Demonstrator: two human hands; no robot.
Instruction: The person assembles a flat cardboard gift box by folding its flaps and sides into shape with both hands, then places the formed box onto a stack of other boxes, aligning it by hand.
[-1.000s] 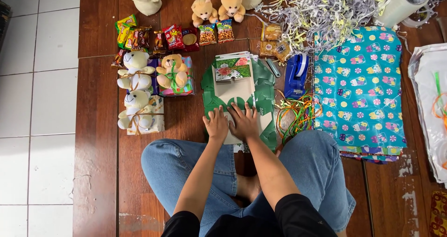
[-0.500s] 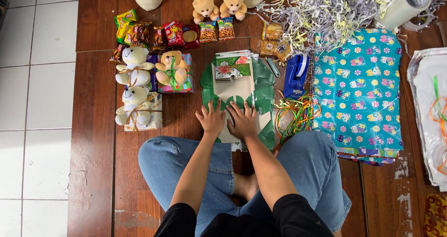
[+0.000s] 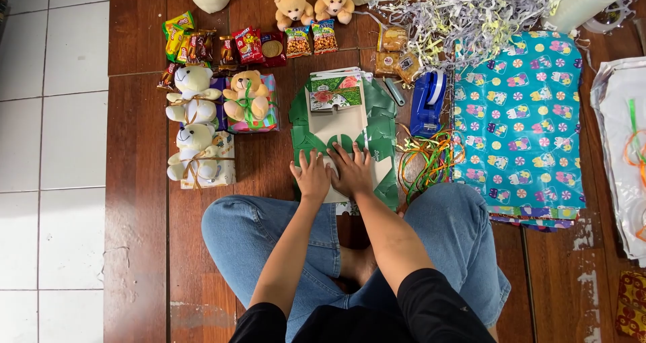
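Both hands press flat on the green wrap (image 3: pixel 378 144) spread on the floor before the crossed knees: left hand (image 3: pixel 313 177) and right hand (image 3: pixel 351 171) side by side, fingers spread, gripping nothing. Bears (image 3: pixel 195 124) crowd the left edge, ribbons (image 3: pixel 424 158) the right. The wrap's near edge hides under the hands.

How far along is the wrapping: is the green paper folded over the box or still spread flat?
Partly folded. The green wrapping paper rises along the box sides, its top uncovered; left hand and right hand press the near flap.
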